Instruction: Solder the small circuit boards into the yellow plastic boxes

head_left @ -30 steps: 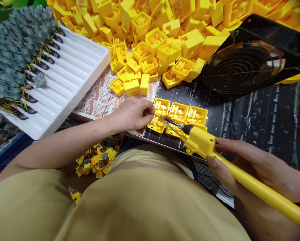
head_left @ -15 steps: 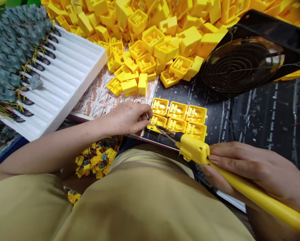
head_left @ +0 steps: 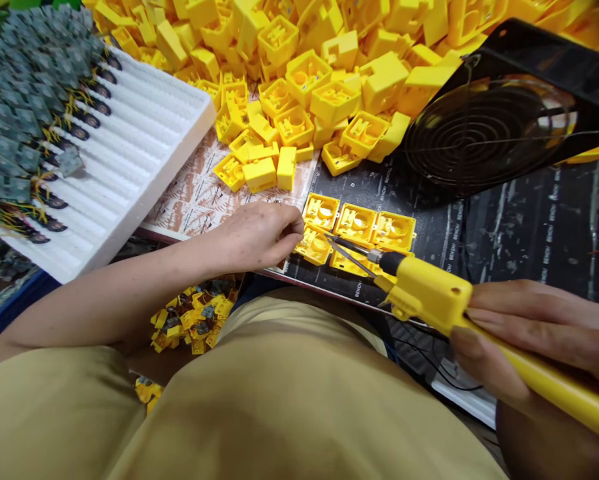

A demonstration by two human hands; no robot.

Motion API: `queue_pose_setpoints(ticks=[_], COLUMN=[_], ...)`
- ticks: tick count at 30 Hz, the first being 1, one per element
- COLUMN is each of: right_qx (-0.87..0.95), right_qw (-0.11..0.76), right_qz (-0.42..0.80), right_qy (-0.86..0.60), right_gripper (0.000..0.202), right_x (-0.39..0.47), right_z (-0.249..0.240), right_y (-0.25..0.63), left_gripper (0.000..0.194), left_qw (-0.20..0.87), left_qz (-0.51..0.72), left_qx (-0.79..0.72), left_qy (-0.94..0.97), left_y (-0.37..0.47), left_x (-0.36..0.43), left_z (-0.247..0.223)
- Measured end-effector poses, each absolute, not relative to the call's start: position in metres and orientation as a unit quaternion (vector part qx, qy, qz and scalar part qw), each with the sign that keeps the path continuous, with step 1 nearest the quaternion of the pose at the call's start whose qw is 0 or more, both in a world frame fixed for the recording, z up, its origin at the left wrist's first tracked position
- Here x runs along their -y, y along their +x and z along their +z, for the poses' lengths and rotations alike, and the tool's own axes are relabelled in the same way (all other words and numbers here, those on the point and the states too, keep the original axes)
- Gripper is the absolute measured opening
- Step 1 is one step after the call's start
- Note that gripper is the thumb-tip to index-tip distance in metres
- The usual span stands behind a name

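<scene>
Several open yellow plastic housings (head_left: 358,223) lie in two rows on the black mat (head_left: 529,227) in front of me. My left hand (head_left: 257,235) rests beside the near-left housing (head_left: 313,245), fingertips pinching its edge. My right hand (head_left: 539,333) grips a yellow soldering iron (head_left: 432,297) by its long handle. The iron's dark metal tip (head_left: 344,245) points left, hovering over the near row of housings close to my left fingertips.
A big heap of loose yellow housings (head_left: 299,60) fills the back. A white foam tray (head_left: 129,153) with green circuit boards (head_left: 24,100) sits at left. A black fan (head_left: 484,133) leans at right. Finished yellow parts (head_left: 194,320) lie below the table edge.
The soldering iron drew back to the right and its tip lifted from the near-left housing to over the near row. My left hand stayed on the near-left housing.
</scene>
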State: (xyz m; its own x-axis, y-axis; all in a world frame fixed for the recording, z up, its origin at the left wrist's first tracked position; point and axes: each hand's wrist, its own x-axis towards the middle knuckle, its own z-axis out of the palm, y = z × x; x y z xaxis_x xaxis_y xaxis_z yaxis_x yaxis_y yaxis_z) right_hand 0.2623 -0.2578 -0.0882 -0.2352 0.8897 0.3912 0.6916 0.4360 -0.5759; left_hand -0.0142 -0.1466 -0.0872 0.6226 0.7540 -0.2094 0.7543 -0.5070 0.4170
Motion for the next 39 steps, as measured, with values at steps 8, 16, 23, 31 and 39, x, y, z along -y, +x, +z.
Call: queue_pose_setpoints(ticks=[8,16,23,31,39], right_qx=[0.833,0.851,0.866,0.813,0.815], right_qw=[0.358,0.344,0.305,0.382,0.365], right_qz=[0.131,0.123,0.118,0.13,0.115], right_qy=[-0.401,-0.377,-0.377,-0.42,-0.435], right_gripper=[0.012,0.012,0.007,0.008,0.012], right_x=[0.238,0.233,0.234,0.236,0.234], right_z=[-0.092,-0.086,-0.08,-0.089,-0.085], right_y=[0.251,0.236,0.258,0.241,0.233], left_gripper=[0.018,0.015,0.013,0.021,0.023], left_qw=[0.192,0.21,0.236,0.148,0.12], left_qz=[-0.064,-0.068,-0.019,-0.059,-0.066], left_qx=[-0.429,-0.429,-0.436,-0.44,-0.429], left_qy=[0.881,0.876,0.868,0.884,0.893], left_y=[-0.012,-0.012,-0.016,-0.001,-0.001], left_x=[0.149,0.15,0.147,0.141,0.139], left_z=[-0.092,-0.088,-0.09,-0.095,-0.096])
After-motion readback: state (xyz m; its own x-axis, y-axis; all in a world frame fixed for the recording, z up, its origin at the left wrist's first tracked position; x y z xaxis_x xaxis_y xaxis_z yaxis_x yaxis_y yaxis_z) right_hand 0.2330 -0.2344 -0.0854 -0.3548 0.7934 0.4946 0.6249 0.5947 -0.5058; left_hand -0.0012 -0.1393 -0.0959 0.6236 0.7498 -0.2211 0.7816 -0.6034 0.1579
